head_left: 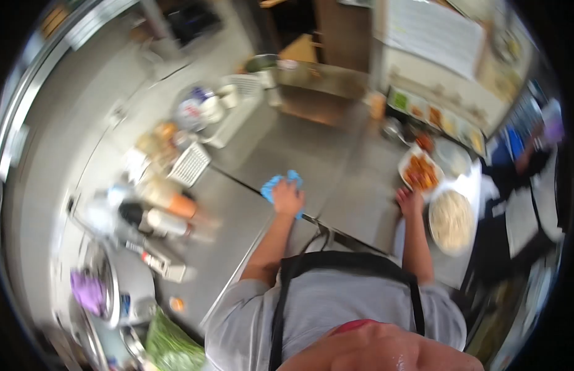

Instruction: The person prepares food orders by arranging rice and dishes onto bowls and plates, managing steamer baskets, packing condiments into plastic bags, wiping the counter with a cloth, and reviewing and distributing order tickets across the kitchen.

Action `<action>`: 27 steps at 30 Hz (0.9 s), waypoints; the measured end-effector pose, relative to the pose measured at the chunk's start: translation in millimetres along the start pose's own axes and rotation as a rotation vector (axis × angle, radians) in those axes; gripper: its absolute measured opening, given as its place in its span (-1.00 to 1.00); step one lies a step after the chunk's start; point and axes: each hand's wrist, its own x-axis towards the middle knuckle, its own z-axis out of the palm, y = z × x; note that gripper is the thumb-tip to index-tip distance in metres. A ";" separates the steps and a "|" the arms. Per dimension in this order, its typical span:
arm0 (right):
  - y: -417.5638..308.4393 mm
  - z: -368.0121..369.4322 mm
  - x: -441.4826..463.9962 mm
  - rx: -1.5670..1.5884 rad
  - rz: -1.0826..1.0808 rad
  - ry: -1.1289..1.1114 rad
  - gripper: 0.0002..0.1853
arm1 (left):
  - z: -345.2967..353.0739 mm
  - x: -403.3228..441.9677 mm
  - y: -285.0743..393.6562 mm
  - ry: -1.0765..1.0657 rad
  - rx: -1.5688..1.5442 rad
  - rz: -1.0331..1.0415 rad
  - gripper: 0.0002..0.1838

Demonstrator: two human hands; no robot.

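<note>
A blue cloth (pixel 272 187) lies bunched on the steel counter (pixel 287 145), with my left hand (pixel 288 196) pressed over it, fingers closed on it. My right hand (pixel 410 201) is at the near edge of a white dish of orange-red food (pixel 421 172); its fingertips meet the rim, and whether they grip it is too blurred to tell. Just right of that hand sits an oval container of pale, shredded-looking food (pixel 451 222).
White baskets (pixel 190 164) and several bottles (pixel 166 221) line the left side. A rice-cooker-like pot (pixel 131 287) and a green bag (pixel 172 346) are at lower left. Trays of ingredients (pixel 435 117) stand at back right. Another person's arm (pixel 527 154) shows at far right.
</note>
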 end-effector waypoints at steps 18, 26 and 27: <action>130.8 112.5 -57.2 -0.515 0.616 -0.638 -0.82 | -66.0 -77.9 7.3 -0.255 -0.374 -0.399 -0.71; 244.8 177.2 -144.4 -0.780 0.809 -0.712 -0.82 | -129.6 -159.9 -31.3 -0.380 -0.719 -0.672 -0.66; 257.6 179.8 -152.2 -0.804 0.818 -0.739 -0.82 | -132.1 -168.3 -37.3 -0.376 -0.685 -0.661 -0.67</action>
